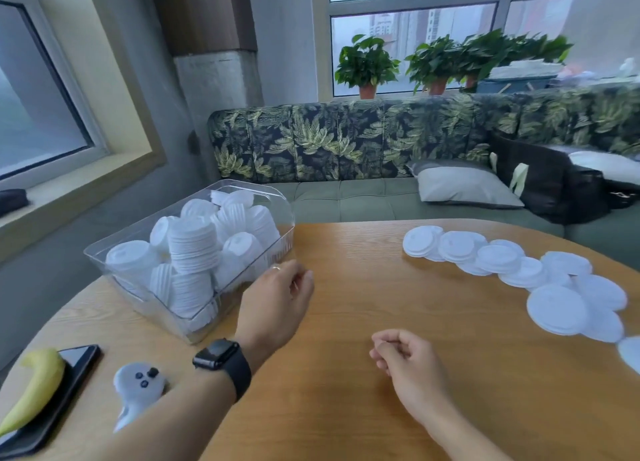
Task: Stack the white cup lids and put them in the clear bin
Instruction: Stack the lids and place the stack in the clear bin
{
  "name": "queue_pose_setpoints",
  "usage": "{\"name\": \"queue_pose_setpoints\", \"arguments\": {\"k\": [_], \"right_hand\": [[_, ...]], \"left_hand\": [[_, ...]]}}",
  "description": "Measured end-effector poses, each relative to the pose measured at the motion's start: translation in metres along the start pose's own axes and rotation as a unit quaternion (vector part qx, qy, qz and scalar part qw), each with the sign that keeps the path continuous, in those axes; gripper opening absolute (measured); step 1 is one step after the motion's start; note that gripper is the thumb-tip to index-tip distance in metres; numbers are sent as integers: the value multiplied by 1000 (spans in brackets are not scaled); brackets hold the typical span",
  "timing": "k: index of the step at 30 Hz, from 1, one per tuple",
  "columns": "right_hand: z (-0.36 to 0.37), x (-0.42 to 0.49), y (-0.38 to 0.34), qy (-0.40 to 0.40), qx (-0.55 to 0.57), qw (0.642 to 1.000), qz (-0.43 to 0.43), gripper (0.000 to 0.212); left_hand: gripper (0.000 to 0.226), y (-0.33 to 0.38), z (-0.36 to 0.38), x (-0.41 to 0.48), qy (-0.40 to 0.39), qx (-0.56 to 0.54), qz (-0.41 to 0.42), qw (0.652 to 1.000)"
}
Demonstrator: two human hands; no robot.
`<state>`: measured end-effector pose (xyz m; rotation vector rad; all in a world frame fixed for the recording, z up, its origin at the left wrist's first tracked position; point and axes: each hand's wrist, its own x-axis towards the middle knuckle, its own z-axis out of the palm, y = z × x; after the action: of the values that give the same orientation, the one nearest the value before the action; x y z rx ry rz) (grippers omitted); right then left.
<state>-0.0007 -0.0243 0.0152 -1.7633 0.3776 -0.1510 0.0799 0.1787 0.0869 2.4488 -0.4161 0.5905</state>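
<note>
A clear bin [277,197] stands on the left of the wooden table [346,374], packed with several stacks of white cup lids [194,242]. More white lids [512,270] lie loose in an overlapping row along the table's right side. My left hand [280,294] hovers just right of the bin's near corner, fingers loosely curled and holding nothing. My right hand [398,353] rests lower over the middle of the table, fingers curled in, nothing in it. Neither hand touches a lid.
At the table's near left lie a yellow banana [38,388] on a black phone [76,360] and a white controller [138,384]. A leaf-patterned sofa [346,142] with a grey cushion [464,187] and a dark bag [554,183] runs behind the table.
</note>
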Motion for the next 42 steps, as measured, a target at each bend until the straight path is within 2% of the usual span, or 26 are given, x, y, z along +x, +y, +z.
{"name": "queue_pose_setpoints", "arguments": {"k": [4, 9, 12, 15, 20, 24, 28, 31, 34, 38, 40, 42], "right_hand": [[-24, 7, 10, 46, -4, 999, -14, 17], [-70, 10, 21, 95, -52, 993, -37, 12], [-100, 14, 32, 120, -70, 989, -48, 14], [-130, 17, 42, 141, -85, 985, -54, 14], [-173, 15, 55, 167, -111, 977, -79, 14], [-194, 15, 65, 180, -135, 968, -110, 19], [-220, 15, 73, 221, -190, 941, -171, 35], [-247, 15, 75, 284, -274, 900, -188, 40], [-272, 19, 80, 330, -345, 870, -121, 49], [-288, 21, 82, 287, -365, 885, 21, 77], [-289, 22, 80, 269, -362, 891, 48, 85], [-289, 24, 79, 271, -353, 894, 55, 85]], "left_hand": [[11, 33, 54, -34, -83, -49, 29, 995], [24, 67, 107, -54, -138, -87, 37, 986], [25, 84, 130, -61, -156, -102, 42, 982], [22, 97, 147, -63, -169, -88, 62, 980], [35, 116, 165, -58, -217, -28, 139, 966], [40, 130, 173, -56, -243, -7, 168, 955], [40, 135, 176, -57, -248, -6, 172, 953], [40, 135, 174, -58, -243, -10, 168, 955], [40, 135, 173, -59, -245, -7, 172, 954], [38, 136, 172, -60, -238, -7, 175, 955], [38, 135, 172, -60, -236, -10, 176, 956], [38, 135, 172, -60, -232, -13, 178, 956]]}}
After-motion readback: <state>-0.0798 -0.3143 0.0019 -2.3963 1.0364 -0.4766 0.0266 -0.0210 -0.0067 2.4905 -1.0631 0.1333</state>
